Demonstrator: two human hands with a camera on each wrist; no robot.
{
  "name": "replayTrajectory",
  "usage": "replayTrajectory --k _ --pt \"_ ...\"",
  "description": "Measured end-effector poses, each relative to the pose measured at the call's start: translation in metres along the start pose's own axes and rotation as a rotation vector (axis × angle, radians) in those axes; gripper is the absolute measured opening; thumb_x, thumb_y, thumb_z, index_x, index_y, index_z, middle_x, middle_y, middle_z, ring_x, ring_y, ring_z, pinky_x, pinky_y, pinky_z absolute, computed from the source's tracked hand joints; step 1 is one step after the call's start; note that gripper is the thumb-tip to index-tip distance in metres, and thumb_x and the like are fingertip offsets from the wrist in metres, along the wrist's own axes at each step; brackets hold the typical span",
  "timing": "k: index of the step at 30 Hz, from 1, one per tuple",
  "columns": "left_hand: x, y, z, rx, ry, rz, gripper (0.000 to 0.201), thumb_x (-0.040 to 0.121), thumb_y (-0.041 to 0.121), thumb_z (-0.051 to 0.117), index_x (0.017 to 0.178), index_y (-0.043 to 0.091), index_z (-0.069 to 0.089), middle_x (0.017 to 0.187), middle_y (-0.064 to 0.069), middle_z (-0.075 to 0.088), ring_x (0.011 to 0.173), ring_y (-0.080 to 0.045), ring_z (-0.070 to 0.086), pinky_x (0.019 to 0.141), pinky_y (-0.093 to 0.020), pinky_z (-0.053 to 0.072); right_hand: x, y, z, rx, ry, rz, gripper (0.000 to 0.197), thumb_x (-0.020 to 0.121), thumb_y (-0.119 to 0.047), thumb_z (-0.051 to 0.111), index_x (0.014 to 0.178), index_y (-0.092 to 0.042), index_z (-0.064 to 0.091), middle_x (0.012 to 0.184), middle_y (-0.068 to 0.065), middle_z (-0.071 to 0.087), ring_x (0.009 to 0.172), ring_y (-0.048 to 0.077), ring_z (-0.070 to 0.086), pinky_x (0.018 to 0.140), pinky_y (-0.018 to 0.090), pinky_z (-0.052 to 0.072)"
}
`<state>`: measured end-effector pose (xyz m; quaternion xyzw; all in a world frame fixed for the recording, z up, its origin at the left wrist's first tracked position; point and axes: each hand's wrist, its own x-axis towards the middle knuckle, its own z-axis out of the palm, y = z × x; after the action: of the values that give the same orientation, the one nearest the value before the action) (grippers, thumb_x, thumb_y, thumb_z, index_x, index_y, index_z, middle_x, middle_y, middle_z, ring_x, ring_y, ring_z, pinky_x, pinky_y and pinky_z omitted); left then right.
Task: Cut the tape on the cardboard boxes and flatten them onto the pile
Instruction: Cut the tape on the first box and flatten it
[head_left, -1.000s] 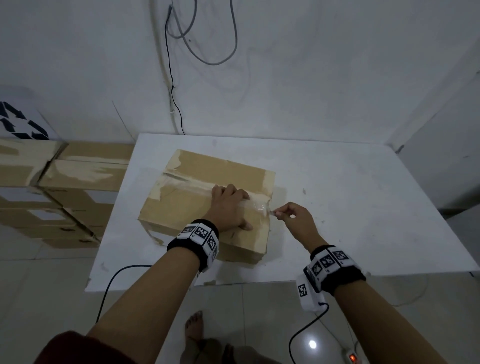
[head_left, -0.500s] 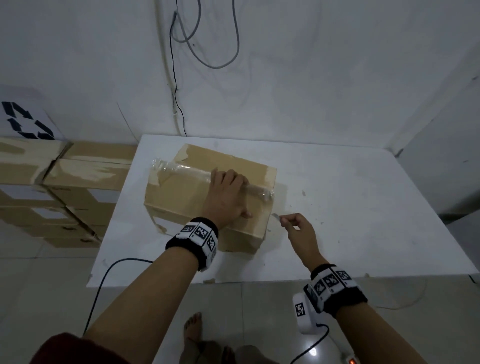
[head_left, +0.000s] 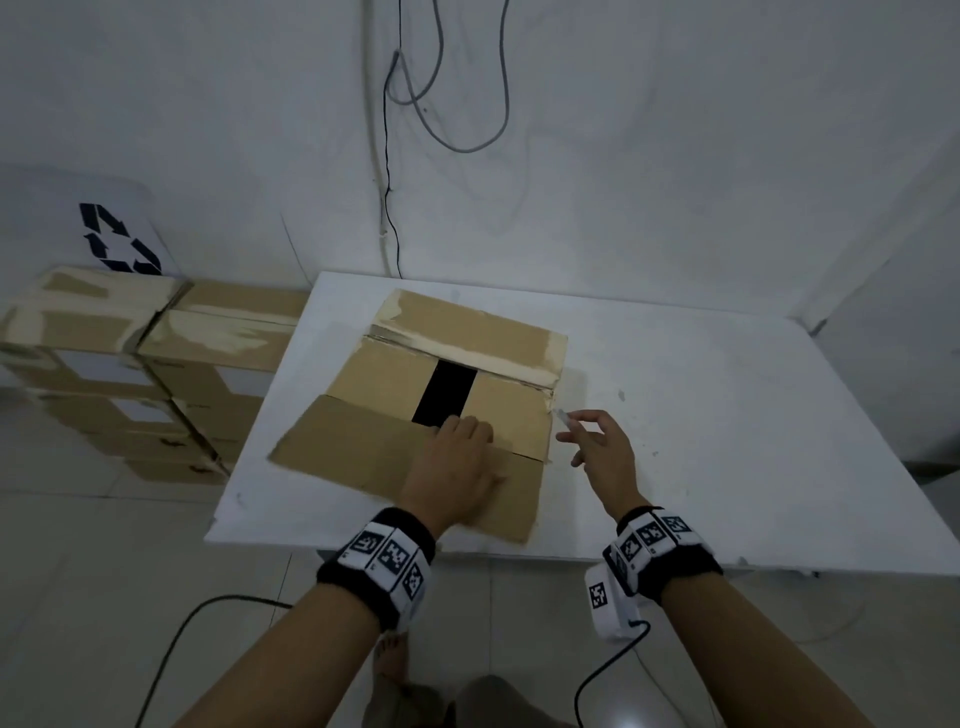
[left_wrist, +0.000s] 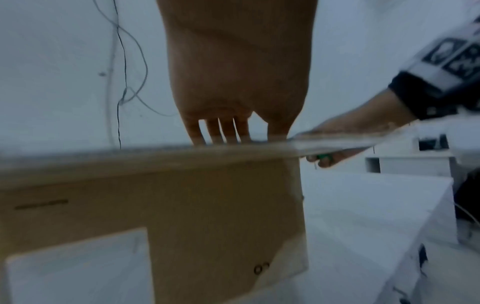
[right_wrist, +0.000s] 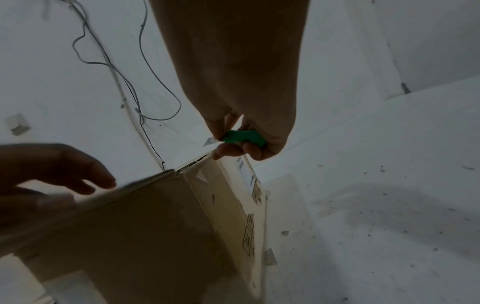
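Note:
A brown cardboard box (head_left: 467, 332) stands on the white table (head_left: 727, 441) with its top opened; a dark gap (head_left: 444, 389) shows between the inner flaps. The near flap (head_left: 358, 447) is swung out toward me. My left hand (head_left: 462, 431) lies on that flap with straight fingers (left_wrist: 221, 131) reaching over its edge. My right hand (head_left: 576, 431) hovers just off the box's right top corner and pinches a small green cutter (right_wrist: 244, 138), blade (right_wrist: 210, 142) pointing at the box. Pale tape residue runs along the far flap's edge (head_left: 483, 364).
Several closed, taped cardboard boxes (head_left: 156, 364) are stacked on the floor left of the table, under a recycling sign (head_left: 119, 239). Cables (head_left: 447, 104) hang on the wall behind. A black cord (head_left: 171, 649) lies on the floor. Bare tabletop extends right of the box.
The tape over the top seam has come away and the box has gone from shut to open. The near flap swung toward me under my left hand; my right hand drew back rightward.

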<state>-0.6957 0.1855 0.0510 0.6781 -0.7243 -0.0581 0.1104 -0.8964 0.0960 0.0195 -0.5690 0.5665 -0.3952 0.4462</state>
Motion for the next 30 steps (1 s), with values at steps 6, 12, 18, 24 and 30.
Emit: replayTrajectory --k 6,12,18,24,30 --pt "0.011 0.01 0.028 0.093 -0.137 -0.151 0.068 0.084 0.042 0.062 0.138 0.018 0.029 0.132 -0.006 0.04 0.121 -0.026 0.039 0.109 -0.043 0.023 0.005 -0.001 -0.003 -0.037 -0.014 -0.013 0.012 0.099 -0.02 0.055 0.106 -0.018 0.065 0.099 0.0 0.071 0.078 0.009 0.067 0.058 0.013 0.048" --pt "0.069 0.02 -0.01 -0.075 -0.508 -0.388 0.07 0.082 0.033 0.068 0.137 0.01 0.031 0.143 -0.018 0.028 0.134 -0.038 0.028 0.112 -0.053 0.022 0.014 0.001 -0.015 -0.014 0.028 0.025 0.012 0.098 -0.025 0.059 0.107 -0.02 0.064 0.092 0.005 0.07 0.06 0.011 0.065 0.052 0.022 0.052" --pt "0.127 0.015 -0.029 -0.77 -0.508 -0.537 0.049 0.097 0.022 0.055 0.138 -0.004 0.043 0.142 -0.023 0.043 0.124 -0.037 0.048 0.099 -0.038 0.043 0.037 0.0 -0.013 0.013 0.13 0.12 0.017 0.096 -0.029 0.063 0.106 -0.016 0.063 0.091 0.006 0.071 0.052 0.012 0.055 0.042 0.021 0.044" --pt "0.152 0.019 0.01 -1.56 -0.186 -0.921 0.05 0.09 0.018 0.062 0.135 0.001 0.049 0.127 -0.014 0.052 0.1 -0.029 0.05 0.079 -0.029 0.042 0.063 -0.001 -0.004 0.011 0.159 0.14 0.012 0.095 -0.025 0.063 0.103 -0.017 0.065 0.088 0.006 0.072 0.049 0.011 0.051 0.041 0.019 0.041" --pt "0.159 0.024 0.029 -1.804 -0.01 -0.966 0.048 0.092 0.006 0.054 0.136 -0.001 0.036 0.121 -0.017 0.057 0.081 -0.016 0.062 0.054 -0.022 0.054 0.078 -0.003 0.009 0.016 0.168 0.154 0.012 0.096 -0.022 0.061 0.104 -0.015 0.066 0.087 0.006 0.071 0.048 0.012 0.05 0.041 0.018 0.04"
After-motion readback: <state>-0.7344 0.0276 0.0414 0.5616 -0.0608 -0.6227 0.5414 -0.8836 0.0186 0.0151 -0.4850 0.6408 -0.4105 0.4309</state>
